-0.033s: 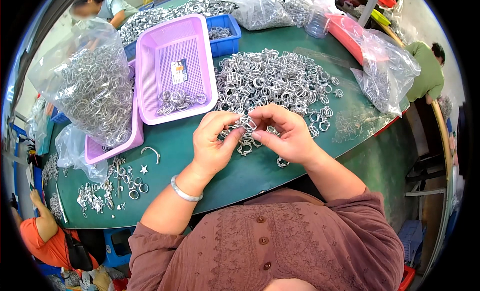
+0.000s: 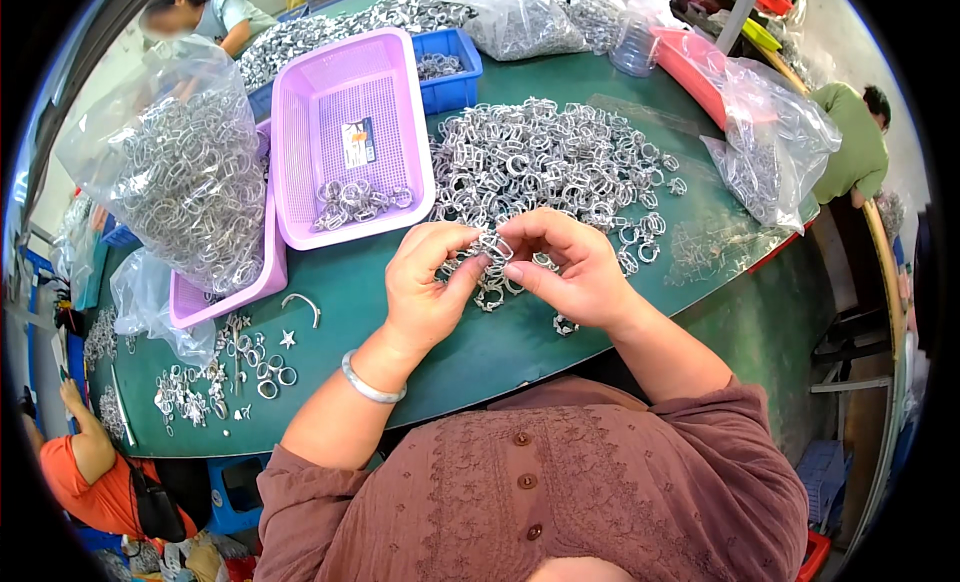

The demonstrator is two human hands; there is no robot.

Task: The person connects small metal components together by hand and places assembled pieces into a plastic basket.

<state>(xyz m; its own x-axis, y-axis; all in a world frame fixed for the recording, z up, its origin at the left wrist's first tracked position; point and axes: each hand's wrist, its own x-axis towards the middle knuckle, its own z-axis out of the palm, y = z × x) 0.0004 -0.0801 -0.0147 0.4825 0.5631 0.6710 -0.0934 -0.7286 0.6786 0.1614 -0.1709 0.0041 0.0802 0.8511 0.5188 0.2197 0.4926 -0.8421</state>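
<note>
Between my two hands is a silver-coloured open-work metal ring. My left hand pinches it with thumb and bent fingers. My right hand has its thumb and forefinger at the ring's right side, curled around that edge. Behind and beneath my fingers lies a big heap of similar metal rings; several loose ones stick out below my hands. Up and to the left, a lilac mesh basket holds a small cluster of rings and a printed label.
A clear bag full of rings leans in another lilac basket at left. Small rings and a star lie on the green table. A blue bin stands behind; a bag sits at right. Other people are nearby.
</note>
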